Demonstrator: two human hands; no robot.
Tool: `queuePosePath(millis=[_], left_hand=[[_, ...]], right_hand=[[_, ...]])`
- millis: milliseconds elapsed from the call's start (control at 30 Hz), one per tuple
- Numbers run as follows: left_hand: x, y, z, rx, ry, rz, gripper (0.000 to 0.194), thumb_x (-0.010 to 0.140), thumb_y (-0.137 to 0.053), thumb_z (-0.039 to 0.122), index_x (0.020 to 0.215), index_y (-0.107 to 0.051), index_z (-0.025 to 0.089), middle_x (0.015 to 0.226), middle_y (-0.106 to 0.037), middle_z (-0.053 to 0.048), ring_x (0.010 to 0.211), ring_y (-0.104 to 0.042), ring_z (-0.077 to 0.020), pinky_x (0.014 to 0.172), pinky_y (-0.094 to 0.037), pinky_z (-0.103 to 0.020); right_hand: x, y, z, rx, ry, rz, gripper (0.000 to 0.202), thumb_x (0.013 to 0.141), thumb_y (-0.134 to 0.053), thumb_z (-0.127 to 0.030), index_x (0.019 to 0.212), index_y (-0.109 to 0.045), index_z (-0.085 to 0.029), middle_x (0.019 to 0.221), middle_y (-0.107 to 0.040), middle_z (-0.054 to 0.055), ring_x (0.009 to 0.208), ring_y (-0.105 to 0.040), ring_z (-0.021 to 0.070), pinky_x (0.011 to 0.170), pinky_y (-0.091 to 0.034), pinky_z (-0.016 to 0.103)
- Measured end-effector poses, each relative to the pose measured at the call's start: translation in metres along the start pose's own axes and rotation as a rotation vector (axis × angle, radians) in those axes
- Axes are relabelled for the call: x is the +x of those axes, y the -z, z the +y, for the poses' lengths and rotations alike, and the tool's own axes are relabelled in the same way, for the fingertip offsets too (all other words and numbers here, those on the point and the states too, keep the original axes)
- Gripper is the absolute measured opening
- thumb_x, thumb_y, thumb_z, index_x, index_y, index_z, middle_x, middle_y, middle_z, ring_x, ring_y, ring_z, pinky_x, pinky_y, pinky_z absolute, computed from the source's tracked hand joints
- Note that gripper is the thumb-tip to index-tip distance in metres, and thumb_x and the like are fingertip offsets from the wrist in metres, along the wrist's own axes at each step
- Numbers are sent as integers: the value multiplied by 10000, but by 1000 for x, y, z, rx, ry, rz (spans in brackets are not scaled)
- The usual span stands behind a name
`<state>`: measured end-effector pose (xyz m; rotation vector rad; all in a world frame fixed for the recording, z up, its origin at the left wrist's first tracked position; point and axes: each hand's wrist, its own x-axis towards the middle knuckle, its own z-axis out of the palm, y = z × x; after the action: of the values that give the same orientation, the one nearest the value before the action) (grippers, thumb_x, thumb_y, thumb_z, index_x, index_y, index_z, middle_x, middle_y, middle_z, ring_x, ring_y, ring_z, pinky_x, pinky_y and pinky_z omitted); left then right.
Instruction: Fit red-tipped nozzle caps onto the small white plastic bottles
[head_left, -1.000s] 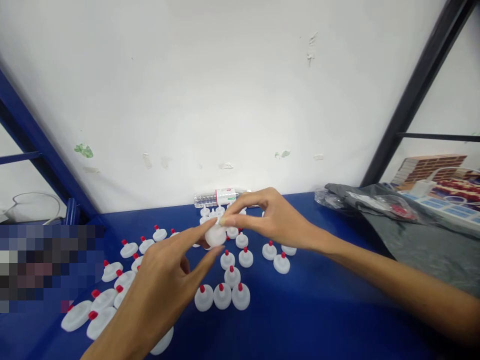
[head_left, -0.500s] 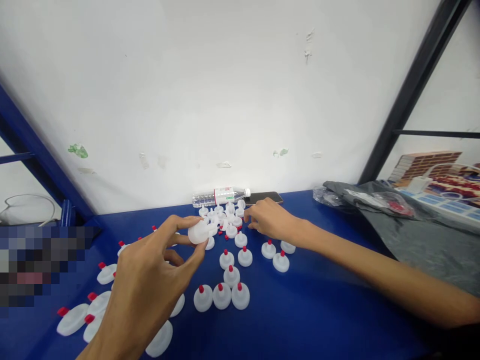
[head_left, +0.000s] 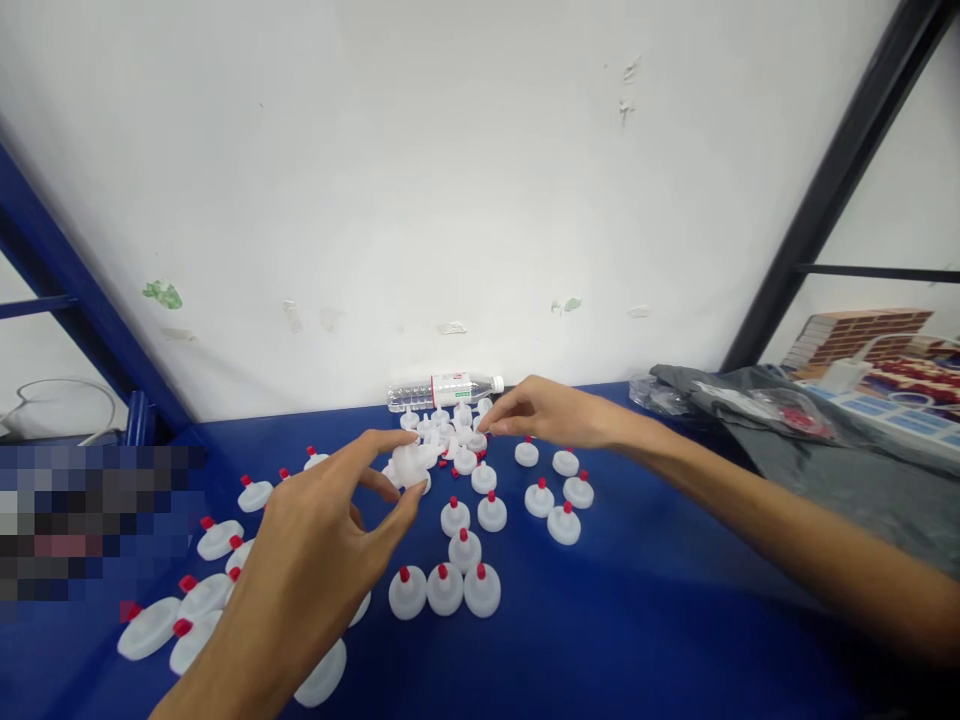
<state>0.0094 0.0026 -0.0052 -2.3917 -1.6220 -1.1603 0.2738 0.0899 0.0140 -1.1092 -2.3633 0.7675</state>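
Observation:
My left hand (head_left: 319, 545) pinches a white plastic nozzle cap (head_left: 409, 466) between thumb and fingers, raised above the table. The cap is slightly blurred. My right hand (head_left: 555, 410) reaches to the right edge of a pile of white nozzle caps (head_left: 444, 432), fingertips closed together beside some small red tips (head_left: 455, 473). What those fingertips hold, if anything, is hidden. White caps fitted with red tips stand upright nearby, among them a front row cap (head_left: 445, 592) and a cap to the right (head_left: 564, 526). Several more stand left of my left hand, like this cap (head_left: 148, 630).
A clear water bottle (head_left: 450, 388) lies on its side against the wall (head_left: 480, 200), behind the pile. Dark grey plastic bags (head_left: 735, 400) cover the right side of the blue table (head_left: 637, 620). Metal posts, including a black post (head_left: 817, 190), rise at both sides.
My right hand has shifted slightly left and up, its fingertips closing together by the pile. My left hand still holds the nozzle cap, now turned a little. The view has shifted slightly.

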Motion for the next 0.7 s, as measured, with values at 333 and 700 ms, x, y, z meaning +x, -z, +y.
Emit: queuePosePath(millis=[333, 700], left_hand=[[-1, 1, -1, -44, -25, -12, 331, 891, -647, 483, 1188, -627, 339, 714, -725, 98, 404, -578, -111, 494, -474, -273], [-3, 4, 6, -166, -69, -72, 312, 904, -668, 513, 1189, -620, 393, 789, -761, 110, 418, -587, -96, 445, -473, -229]], right_hand=[[-18, -26, -61, 402, 250, 258, 150, 893, -741, -319, 982, -794, -211, 985, -782, 33, 942, -712, 175, 866, -541, 319], [-21, -50, -69, 407, 296, 425, 80, 856, -775, -258, 925, -813, -241, 904, -795, -4, 849, -726, 166, 749, -555, 278]])
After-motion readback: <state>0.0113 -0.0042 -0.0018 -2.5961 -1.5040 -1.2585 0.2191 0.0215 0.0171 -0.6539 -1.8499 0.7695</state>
